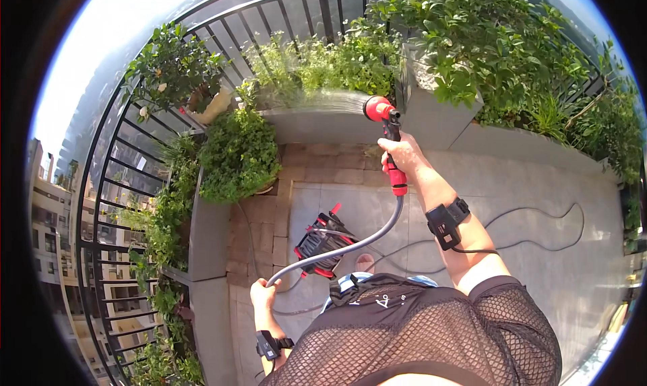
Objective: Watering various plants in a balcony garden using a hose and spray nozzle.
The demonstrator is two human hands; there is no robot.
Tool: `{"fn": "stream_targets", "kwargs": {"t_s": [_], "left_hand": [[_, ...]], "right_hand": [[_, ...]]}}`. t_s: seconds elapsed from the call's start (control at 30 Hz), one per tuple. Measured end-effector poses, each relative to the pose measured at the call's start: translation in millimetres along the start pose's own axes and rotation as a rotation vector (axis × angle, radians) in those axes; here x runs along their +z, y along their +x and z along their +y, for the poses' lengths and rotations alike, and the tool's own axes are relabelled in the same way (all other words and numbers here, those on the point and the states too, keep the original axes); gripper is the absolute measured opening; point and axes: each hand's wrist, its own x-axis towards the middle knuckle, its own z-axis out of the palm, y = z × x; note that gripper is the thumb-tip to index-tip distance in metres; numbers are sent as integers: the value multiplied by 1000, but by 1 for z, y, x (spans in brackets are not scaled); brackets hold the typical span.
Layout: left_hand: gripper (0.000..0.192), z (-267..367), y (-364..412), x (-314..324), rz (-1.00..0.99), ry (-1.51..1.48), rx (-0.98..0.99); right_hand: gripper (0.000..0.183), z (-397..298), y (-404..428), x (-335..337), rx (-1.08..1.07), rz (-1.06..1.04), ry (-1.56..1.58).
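Observation:
A red and black hose spray gun (388, 128) is gripped by my right hand (404, 153), its round head turned to the left. Water fans out of it toward the leafy plants (323, 70) in the far planter. From the gun's lower end the grey garden hose (349, 245) curves down to my left hand (264, 294), which holds it low on the left. On the floor between my arms stands a black and red hose reel (326, 244) with hose wound on it.
Grey planter boxes (323, 128) line the far side, and another planter (215, 244) runs along the left. A bushy potted plant (240, 156) stands at the left corner. Loose hose (530, 242) loops over the tiled floor at right. Black metal railing (101, 184) encloses the terrace.

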Motion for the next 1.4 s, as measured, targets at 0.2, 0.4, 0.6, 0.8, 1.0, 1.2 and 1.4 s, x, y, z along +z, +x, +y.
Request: {"fn": "stream_targets", "kwargs": {"t_s": [0.2,0.4,0.6,0.8,1.0,1.2,1.4], "left_hand": [[41,38,-2,60,-82,81,44],[48,43,15,77,-398,354,-71],[54,-11,24,100,-460,300,-175],[48,-42,30,115,-405,159,-51],[45,-40,33,119,-416,119,-68],[45,-50,38,121,-375,106,-47],[48,-64,39,123,-407,44,-131]], "right_hand": [[21,37,-49,-79,-49,394,169],[26,52,-60,-80,23,319,206],[20,62,-56,-67,3,387,189],[19,73,-56,-69,31,309,244],[23,74,-49,-60,131,380,295],[22,70,-43,-45,97,348,276],[24,68,-41,-36,76,220,323]]}}
